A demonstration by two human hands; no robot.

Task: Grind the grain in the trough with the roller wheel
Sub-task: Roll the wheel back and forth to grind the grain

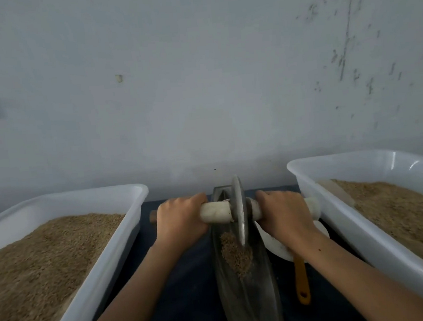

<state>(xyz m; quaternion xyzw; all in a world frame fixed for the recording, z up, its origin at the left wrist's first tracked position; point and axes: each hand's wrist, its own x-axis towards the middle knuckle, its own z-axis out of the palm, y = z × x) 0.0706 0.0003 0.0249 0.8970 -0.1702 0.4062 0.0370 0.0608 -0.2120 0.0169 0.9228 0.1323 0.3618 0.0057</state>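
A narrow dark metal trough (262, 293) runs away from me in the middle of the head view. A small heap of brown grain (235, 254) lies in it. The grey roller wheel (240, 208) stands on edge in the trough's far half, just beyond the grain. A pale axle handle (215, 212) passes through the wheel. My left hand (181, 219) grips the handle on the left of the wheel. My right hand (284, 214) grips it on the right.
A white tub (107, 259) full of brown grain stands at the left, another white tub (341, 216) with grain at the right. A white dish (275, 244) and an orange-handled tool (301, 280) lie right of the trough. A grey wall rises close behind.
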